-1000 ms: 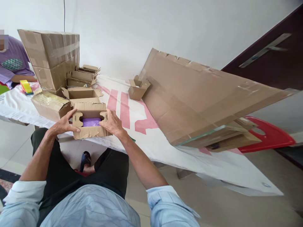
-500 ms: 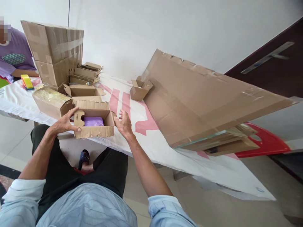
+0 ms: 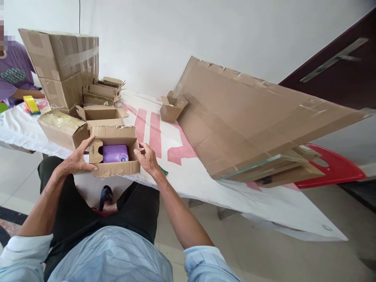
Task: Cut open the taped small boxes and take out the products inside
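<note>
An open cardboard box [image 3: 116, 170] stands at the table's near edge, its long flaps spread outward. Inside it lies a purple packet [image 3: 113, 153] with a small round blue mark. My left hand [image 3: 76, 159] grips the box's left end, fingers behind and thumb along the near side. At the opposite end, my right hand [image 3: 147, 159] holds the wall, thumb over the rim and fingers outside. A green object [image 3: 163, 170] shows partly from behind my right wrist; its kind is hidden.
Left of the box sits a taped carton [image 3: 63, 127], with an open box [image 3: 102, 113] behind it. Stacked cartons [image 3: 64, 66] stand farther back, near a yellow tape roll [image 3: 31, 105] and a person [image 3: 17, 74]. A small box [image 3: 172, 109] is beside a large cardboard sheet [image 3: 249, 117].
My right hand has closed from loosely spread fingers onto the box's right end. More of the purple packet's face shows. The green object has come into sight; the view has shifted slightly.
</note>
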Demonstrator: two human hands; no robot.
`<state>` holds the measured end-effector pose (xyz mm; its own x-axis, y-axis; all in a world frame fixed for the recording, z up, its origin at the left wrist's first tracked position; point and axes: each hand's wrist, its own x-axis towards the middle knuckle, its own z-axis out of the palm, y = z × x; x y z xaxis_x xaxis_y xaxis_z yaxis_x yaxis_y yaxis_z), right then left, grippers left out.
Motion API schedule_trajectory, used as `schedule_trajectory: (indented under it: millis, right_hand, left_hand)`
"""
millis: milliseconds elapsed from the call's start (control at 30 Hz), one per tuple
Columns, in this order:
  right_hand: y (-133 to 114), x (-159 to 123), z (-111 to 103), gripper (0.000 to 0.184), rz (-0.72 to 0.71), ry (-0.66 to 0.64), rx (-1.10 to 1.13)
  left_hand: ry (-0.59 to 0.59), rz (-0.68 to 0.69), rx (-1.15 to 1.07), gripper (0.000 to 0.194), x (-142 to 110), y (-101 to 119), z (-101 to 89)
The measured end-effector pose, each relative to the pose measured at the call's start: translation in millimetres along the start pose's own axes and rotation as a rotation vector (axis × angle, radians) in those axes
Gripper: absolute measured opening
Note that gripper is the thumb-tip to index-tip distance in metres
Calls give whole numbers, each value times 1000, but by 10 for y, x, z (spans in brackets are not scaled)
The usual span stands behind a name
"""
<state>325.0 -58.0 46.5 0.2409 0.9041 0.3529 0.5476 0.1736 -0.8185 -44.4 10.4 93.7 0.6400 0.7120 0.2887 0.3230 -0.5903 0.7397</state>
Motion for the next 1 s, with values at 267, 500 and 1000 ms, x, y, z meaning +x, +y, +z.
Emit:
schedule_trajectory:
  millis: [267,500,1000]
  right_hand:
    - [-62,-51,-15,41,13,1,-70]
    - [-106,-118,-39,44,35,-1,-71]
    - [-565,-132,-168,32,-290,124,-347]
  left_hand:
    - [5,14,56,145,-58,86,27]
    - [18,13,100,149,-92,145,83]
    - [46,1,158,144,-99,166,128]
